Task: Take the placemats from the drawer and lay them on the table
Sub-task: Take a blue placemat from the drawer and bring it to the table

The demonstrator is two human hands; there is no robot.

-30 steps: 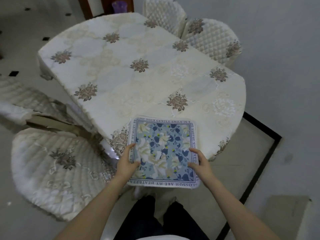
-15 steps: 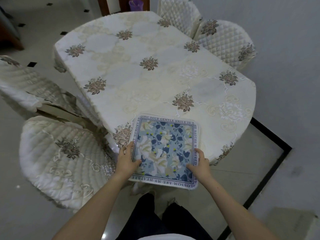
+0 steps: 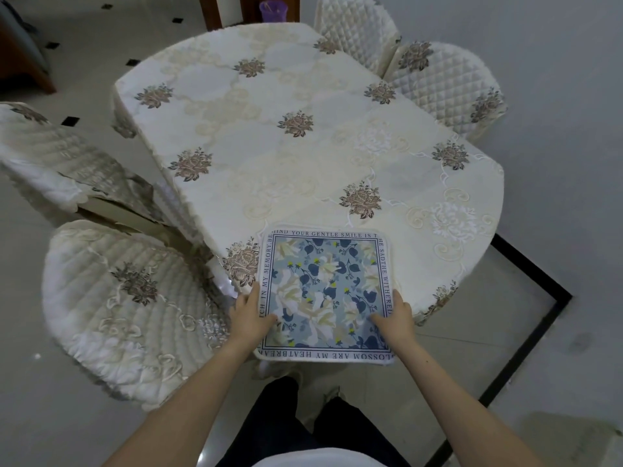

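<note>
Nearest, the left hand (image 3: 248, 318) and the right hand (image 3: 395, 319) each grip a side edge of the square blue floral placemat with a lettered border (image 3: 325, 294), thumbs lying on top and pointing inward, the other fingers hidden beneath it; whether more than one mat is in the stack cannot be told. The edge behind the fingers overhangs the near rim, so that part is carried only by the hands. Ahead of the fingertips, the far half lies over the oval table under a cream embroidered tablecloth (image 3: 303, 156).

Compared with a second ago, the placemat reaches further onto the cloth, its far edge now close to a brown rose motif (image 3: 360, 199) beyond the fingers, and the table looms larger, so the person has probably stepped in. The laying appears under way but unfinished; the mat likely needs sliding forward before release.

Left of the left hand stands a quilted cream chair (image 3: 128, 308); two more quilted chairs (image 3: 438, 79) sit at the far right.
</note>
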